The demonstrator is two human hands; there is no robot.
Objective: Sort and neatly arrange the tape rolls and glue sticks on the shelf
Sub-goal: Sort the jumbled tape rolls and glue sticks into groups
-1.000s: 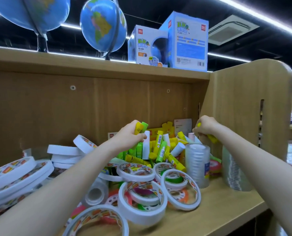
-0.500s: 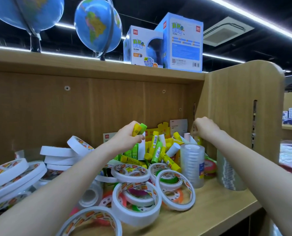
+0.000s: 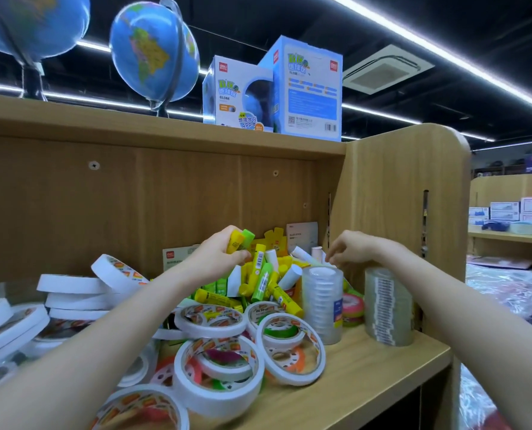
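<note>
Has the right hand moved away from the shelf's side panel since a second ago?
Yes. The right hand has shifted left, away from the side panel, and now hovers above the stack of clear tape rolls.

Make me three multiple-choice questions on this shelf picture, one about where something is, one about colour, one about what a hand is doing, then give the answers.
1. Where do the globe boxes stand?
A. on the top board
B. among the tape rolls
C. on the floor

2. What colours are the glue sticks in the left hand?
A. red and blue
B. yellow and green
C. both white

3. What is the right hand doing?
A. gripping a white tape roll
B. lying flat on the shelf
C. hovering over the clear tape stack, fingers curled

Answers: 1 A, they sit above the shelf opening. 2 B, both caps show. 3 C, nothing visible in its fingers.
</note>
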